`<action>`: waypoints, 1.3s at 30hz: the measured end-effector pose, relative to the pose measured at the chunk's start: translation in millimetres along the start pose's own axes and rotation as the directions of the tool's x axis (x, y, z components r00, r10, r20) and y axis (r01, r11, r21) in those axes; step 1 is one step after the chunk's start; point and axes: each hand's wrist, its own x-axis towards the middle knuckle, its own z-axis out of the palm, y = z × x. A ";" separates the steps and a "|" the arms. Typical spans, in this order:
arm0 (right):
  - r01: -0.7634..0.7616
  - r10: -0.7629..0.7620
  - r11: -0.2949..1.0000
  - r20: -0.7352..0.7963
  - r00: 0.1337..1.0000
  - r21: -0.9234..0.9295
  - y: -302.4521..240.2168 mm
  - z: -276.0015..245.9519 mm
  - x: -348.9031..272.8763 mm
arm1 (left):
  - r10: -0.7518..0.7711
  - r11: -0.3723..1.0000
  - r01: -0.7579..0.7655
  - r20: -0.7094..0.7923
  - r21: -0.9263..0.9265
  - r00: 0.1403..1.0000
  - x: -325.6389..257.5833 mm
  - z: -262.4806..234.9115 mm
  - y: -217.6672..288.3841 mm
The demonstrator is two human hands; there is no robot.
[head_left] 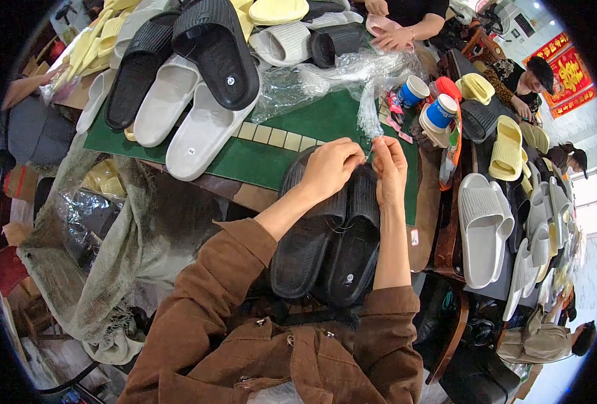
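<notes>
My left hand point(332, 168) is closed in a pinch near the table's edge, fingertips close to those of my right hand. A thin strand point(368, 156) shows faintly between the two. My right hand point(388, 165) is closed too, thumb and finger pressed together at the near end of a bundle of thin white strands point(368, 111). Whether it grips the bundle or only the single strand is hard to see. Below my hands, a pair of black ribbed slide sandals point(303, 262) lies side by side, toes away from me, a thin loop showing between them. My left hand partly covers their toe ends.
Black and white slides point(211, 135) pile up at the far left of the green mat point(352, 108). Clear plastic bags point(298, 91) lie behind. Blue-and-white cups point(440, 111) stand right of my hands. More slides point(480, 222) fill the right side. Across the table, another person's hands point(393, 37) hold a pink slide.
</notes>
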 end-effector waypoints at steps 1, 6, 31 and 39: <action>-0.002 0.002 1.000 0.000 1.000 0.000 0.3 0.8 0.0 | 0.003 1.000 -0.003 0.004 0.003 1.000 -0.5 0.3 -0.9; 0.045 -0.045 0.999 -0.024 0.999 0.009 -3.9 5.1 -1.3 | -0.012 0.999 0.012 0.022 -0.030 1.000 0.0 1.1 -0.7; 0.031 -0.002 0.961 0.105 0.995 -0.276 2.7 6.1 -4.8 | -0.086 0.996 0.082 -0.153 -0.030 0.985 0.0 1.4 -0.7; 0.021 0.015 0.957 0.122 0.992 -0.289 1.7 5.6 -3.3 | -0.132 0.989 0.140 -0.123 0.057 0.984 1.8 3.2 -0.3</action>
